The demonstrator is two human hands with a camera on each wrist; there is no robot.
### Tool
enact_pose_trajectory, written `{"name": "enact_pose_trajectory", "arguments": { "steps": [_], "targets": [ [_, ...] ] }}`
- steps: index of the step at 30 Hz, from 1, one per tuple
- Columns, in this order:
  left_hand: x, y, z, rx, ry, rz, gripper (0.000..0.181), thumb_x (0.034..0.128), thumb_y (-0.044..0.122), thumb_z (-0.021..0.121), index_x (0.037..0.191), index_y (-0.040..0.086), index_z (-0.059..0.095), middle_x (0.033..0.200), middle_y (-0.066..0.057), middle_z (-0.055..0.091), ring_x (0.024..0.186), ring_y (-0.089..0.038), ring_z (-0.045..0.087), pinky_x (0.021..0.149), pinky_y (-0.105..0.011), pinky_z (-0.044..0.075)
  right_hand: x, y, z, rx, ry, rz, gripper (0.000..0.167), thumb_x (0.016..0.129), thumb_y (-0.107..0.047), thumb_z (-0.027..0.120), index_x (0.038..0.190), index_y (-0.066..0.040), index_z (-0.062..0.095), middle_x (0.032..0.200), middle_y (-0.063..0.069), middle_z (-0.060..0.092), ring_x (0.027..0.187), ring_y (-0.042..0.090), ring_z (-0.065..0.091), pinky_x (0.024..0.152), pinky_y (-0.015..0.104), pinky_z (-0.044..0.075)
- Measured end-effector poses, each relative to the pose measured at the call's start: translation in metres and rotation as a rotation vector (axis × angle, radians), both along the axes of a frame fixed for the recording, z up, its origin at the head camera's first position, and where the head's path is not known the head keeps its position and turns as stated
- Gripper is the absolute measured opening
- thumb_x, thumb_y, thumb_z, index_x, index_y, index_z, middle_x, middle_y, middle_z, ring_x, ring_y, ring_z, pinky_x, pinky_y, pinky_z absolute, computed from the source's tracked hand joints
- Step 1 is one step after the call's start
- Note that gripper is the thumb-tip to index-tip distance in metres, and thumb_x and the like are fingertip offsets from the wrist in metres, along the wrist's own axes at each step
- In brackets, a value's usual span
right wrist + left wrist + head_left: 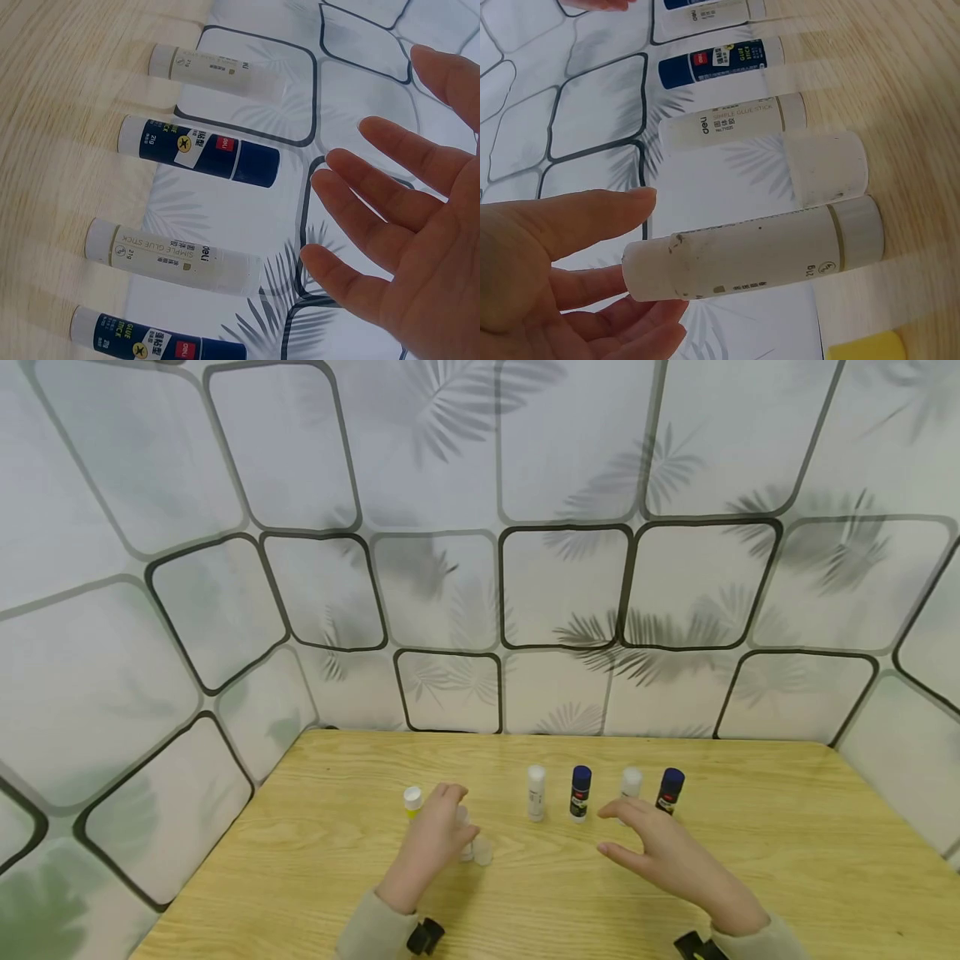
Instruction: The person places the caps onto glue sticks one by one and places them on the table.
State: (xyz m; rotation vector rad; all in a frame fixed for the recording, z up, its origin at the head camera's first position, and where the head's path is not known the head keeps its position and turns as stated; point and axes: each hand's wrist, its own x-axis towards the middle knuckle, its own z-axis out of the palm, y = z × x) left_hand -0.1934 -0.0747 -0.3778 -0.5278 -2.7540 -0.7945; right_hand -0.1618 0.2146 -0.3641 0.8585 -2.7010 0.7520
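My left hand (433,833) is around the top of an uncapped white glue stick (757,256), thumb and fingers spread apart. In the left wrist view the thumb is clear of the stick; whether the fingers behind it touch cannot be told. Beside the stick's base stands a translucent cap (829,169). My right hand (667,845) hovers with fingers loosely extended and nothing in them. Nearest to it are a white glue stick (632,779) and a navy glue stick (671,787), both upright and partly hidden by that hand in the head view.
Another white glue stick (536,802) and another navy one (581,793) stand upright mid-table. Left of my left hand is a yellow stick with a white cap (412,797), partly covered. Patterned cloth (450,593) hangs behind the wooden table (525,910).
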Motion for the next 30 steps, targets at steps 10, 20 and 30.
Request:
{"name": "enact_pose_trajectory", "arguments": {
  "steps": [10, 20, 30],
  "targets": [
    [-0.004, -0.005, -0.004, 0.058, -0.161, 0.040, 0.029, 0.0718, 0.007, 0.071, 0.093, -0.005, 0.056, 0.086, -0.013, 0.057, 0.076, -0.025, 0.057, 0.060, -0.032, 0.047, 0.001, 0.000, 0.001, 0.001, -0.026, -0.006, 0.035, 0.084, -0.036, 0.058, 0.107, -0.009, 0.057, 0.105, 0.003, 0.056, 0.092, 0.021, 0.055, 0.073, 0.036, 0.047],
    [-0.008, -0.010, -0.013, 0.048, -0.149, 0.007, 0.021, 0.0694, 0.004, 0.071, 0.081, -0.003, 0.054, 0.075, -0.010, 0.057, 0.065, -0.020, 0.056, 0.054, -0.029, 0.045, 0.001, -0.001, 0.001, 0.009, -0.025, -0.007, 0.035, 0.084, -0.035, 0.059, 0.107, -0.008, 0.057, 0.105, 0.004, 0.056, 0.093, 0.022, 0.055, 0.074, 0.038, 0.046],
    [-0.009, -0.011, -0.016, 0.037, -0.153, 0.007, 0.019, 0.0690, 0.004, 0.071, 0.077, 0.000, 0.054, 0.070, -0.006, 0.056, 0.059, -0.014, 0.050, 0.051, -0.027, 0.042, 0.000, -0.002, 0.001, 0.011, -0.009, 0.001, 0.033, 0.084, -0.033, 0.059, 0.106, -0.008, 0.057, 0.104, 0.003, 0.056, 0.093, 0.024, 0.055, 0.074, 0.039, 0.046]
  ]
}}
